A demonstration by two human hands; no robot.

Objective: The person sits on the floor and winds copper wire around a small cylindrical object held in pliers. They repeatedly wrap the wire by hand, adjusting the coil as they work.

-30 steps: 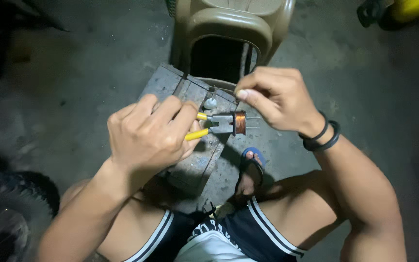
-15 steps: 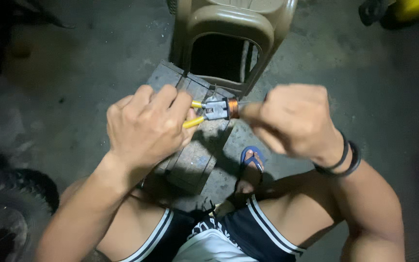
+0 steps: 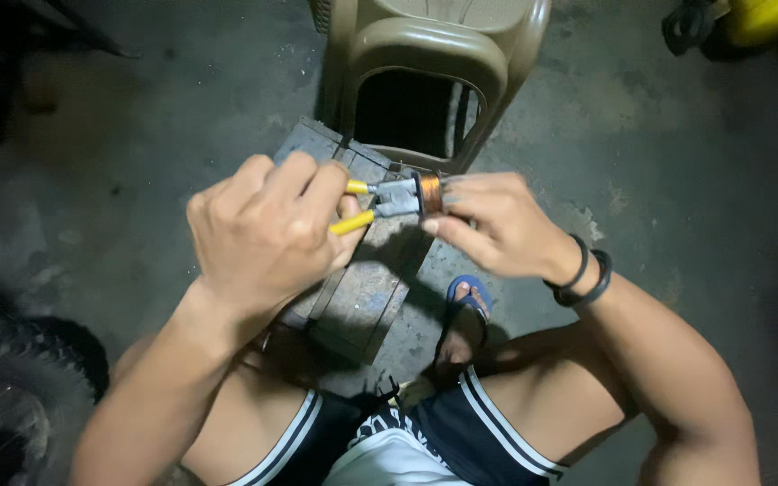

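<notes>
Head view: left hand (image 3: 263, 236) grips pliers (image 3: 380, 200) over block (image 3: 362, 297).

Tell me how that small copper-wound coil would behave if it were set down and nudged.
The copper coil looks round, so on its side it would probably roll. It seems small next to the right hand pinching it, so likely light, though wound metal may feel dense. The yellow-handled pliers in the left hand bite it, suggesting it is stiff.

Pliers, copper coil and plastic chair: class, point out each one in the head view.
pliers (image 3: 395, 197), head view, on the grey metal head.
copper coil (image 3: 429, 192), head view, on its wound side.
plastic chair (image 3: 425, 40), head view, on the beige backrest top.
</notes>
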